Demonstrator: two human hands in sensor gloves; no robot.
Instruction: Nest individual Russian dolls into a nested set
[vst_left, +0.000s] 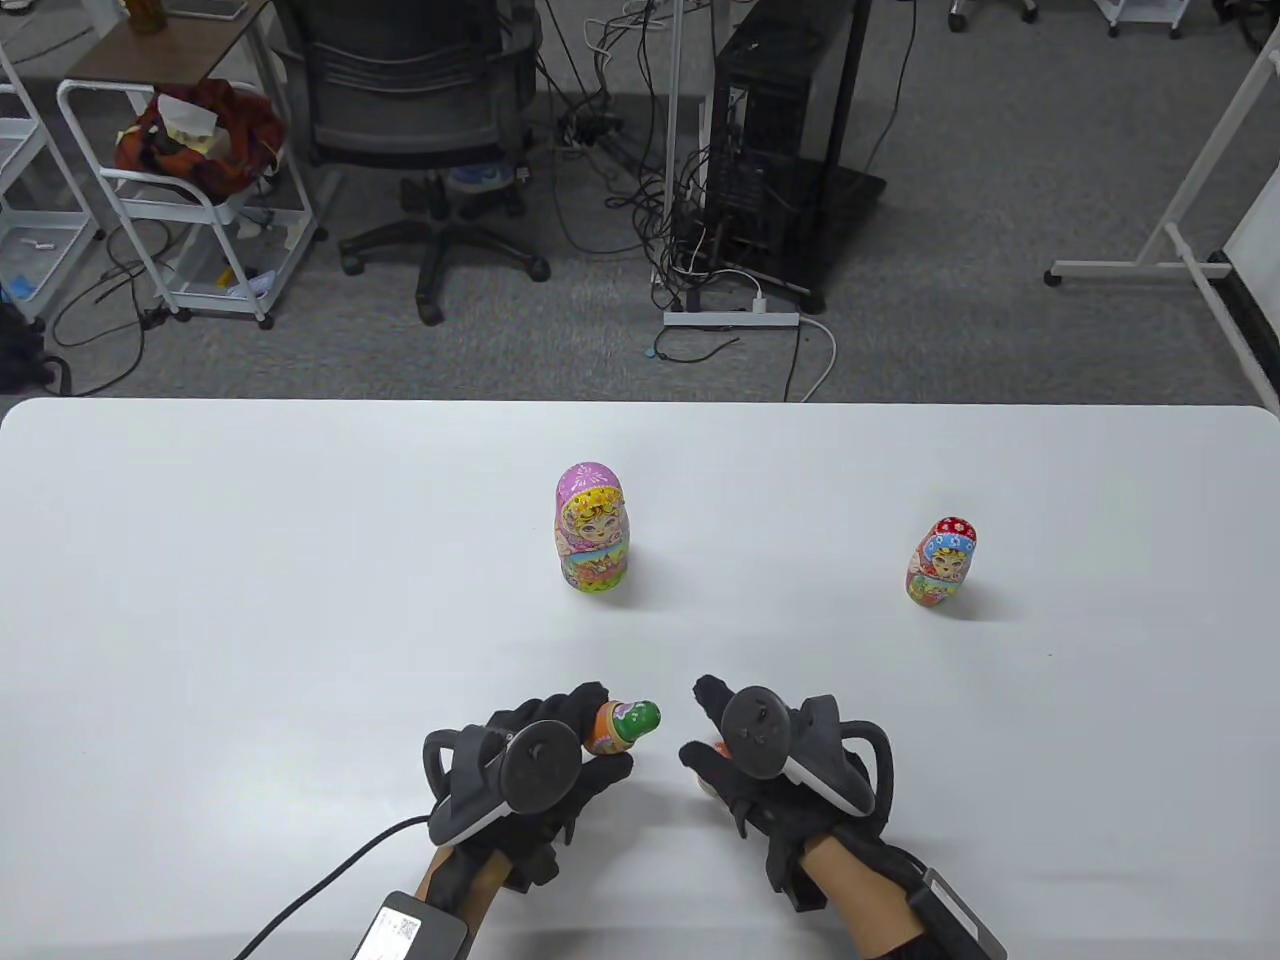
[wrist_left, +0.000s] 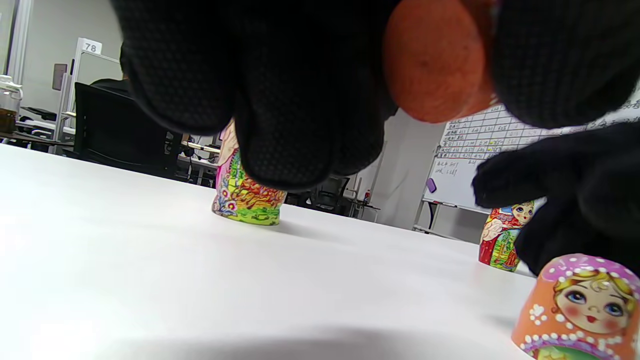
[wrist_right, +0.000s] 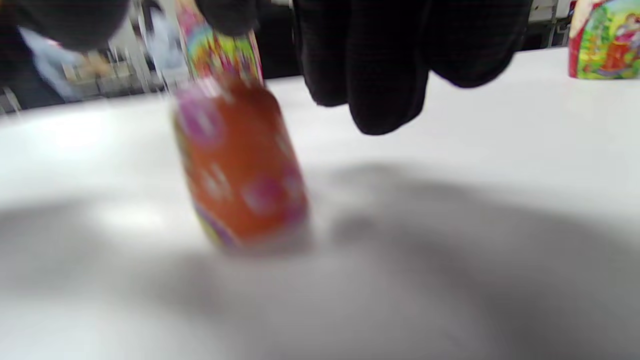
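- Left hand (vst_left: 540, 765) grips a small green-topped doll (vst_left: 622, 727), lying sideways.
- Right hand (vst_left: 770, 765): grip cannot be told; orange doll piece (wrist_right: 240, 165) on the surface beneath it.
- Pink doll (vst_left: 592, 527) and red doll (vst_left: 942, 563) stand beyond both hands.

Right wrist view: orange doll top (wrist_right: 240, 165) motion-blurred, pattern unreadable; behind it, big pink doll (wrist_right: 220, 50) half hidden by fingers (wrist_right: 385, 65). Table view: right hand (vst_left: 770, 760) covers that orange piece. Left wrist view: red doll (wrist_left: 505, 232) partly behind glove; orange doll top cut at frame's lower edge.
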